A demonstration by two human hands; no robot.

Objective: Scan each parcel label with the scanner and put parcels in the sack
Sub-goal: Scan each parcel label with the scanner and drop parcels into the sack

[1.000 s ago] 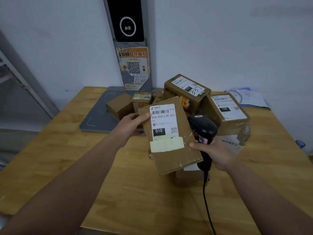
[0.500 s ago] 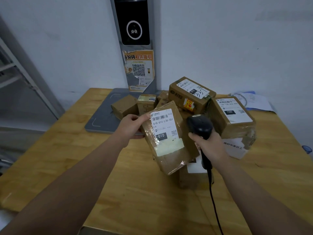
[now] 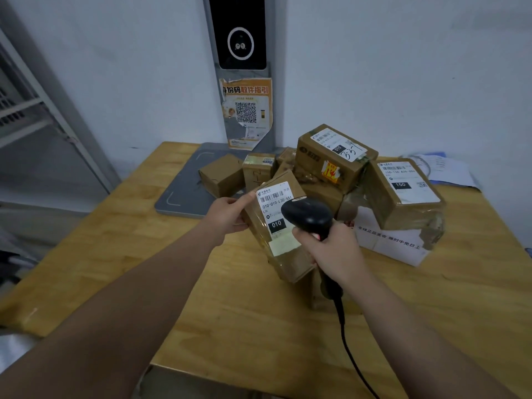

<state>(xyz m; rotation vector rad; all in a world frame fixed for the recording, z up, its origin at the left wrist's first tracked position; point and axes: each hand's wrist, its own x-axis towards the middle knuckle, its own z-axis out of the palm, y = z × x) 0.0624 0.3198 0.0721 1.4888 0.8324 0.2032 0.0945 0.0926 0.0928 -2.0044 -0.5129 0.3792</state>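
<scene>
parcel [image 3: 290, 263]: brown carton, tilted, white label [image 3: 273, 198] facing up, frame centre.
scanner [image 3: 306, 215]: black, corded, head over label's right edge.
other parcels [image 3: 316, 161]: stacked, centre-right.

This is a parcel pickup station or courier depot. Taped cardboard parcels [image 3: 336, 159] with printed barcode labels, marked 010 and 150, pile on a wooden table [image 3: 230, 312]. Behind them a grey self-service terminal [image 3: 240, 33] carries an orange QR-code poster [image 3: 246, 110]. Metal shelving [image 3: 28, 110] stands at left. A corded barcode scanner [image 3: 308, 214] hovers over 1 parcel's label.
</scene>
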